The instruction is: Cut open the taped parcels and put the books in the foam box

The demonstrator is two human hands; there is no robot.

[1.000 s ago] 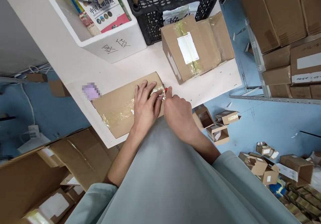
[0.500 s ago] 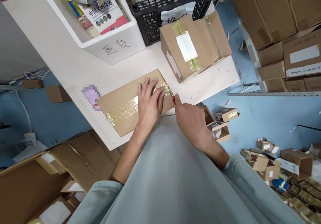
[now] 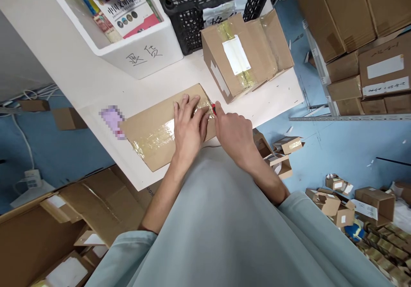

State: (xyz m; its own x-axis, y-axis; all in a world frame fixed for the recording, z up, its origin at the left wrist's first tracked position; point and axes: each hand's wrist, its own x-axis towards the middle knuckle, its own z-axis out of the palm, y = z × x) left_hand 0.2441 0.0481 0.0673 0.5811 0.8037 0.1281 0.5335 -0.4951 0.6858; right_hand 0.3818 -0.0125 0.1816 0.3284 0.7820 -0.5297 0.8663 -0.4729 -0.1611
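Red tool (image 3: pixel 214 109) at the taped end of a flat box (image 3: pixel 147 126)

The fingers of the left hand (image 3: pixel 188 135) are spread, pressed flat on the box's top near its right-hand end and gripping nothing. Those of the right hand (image 3: pixel 236 135) are curled closed around the red tool, most of which they hide; its tip meets the box's right-hand end edge.

The step in hand looks like slitting the clear tape (image 3: pixel 149 140) at that end. The next move likely calls for a firm left hand and a controlled pull along the edge, clear of the left fingers.

The box lies flat at the centre of the frame on the white surface (image 3: pixel 180 77). Its long axis slopes from lower left to upper right, a tape strip following it; the end being worked points right and slightly up.

Farther out, a larger carton (image 3: pixel 263 43) stands at upper right of centre, with a black crate (image 3: pixel 192 38) behind it and a white bin (image 3: pixel 122 66) of books at upper left.
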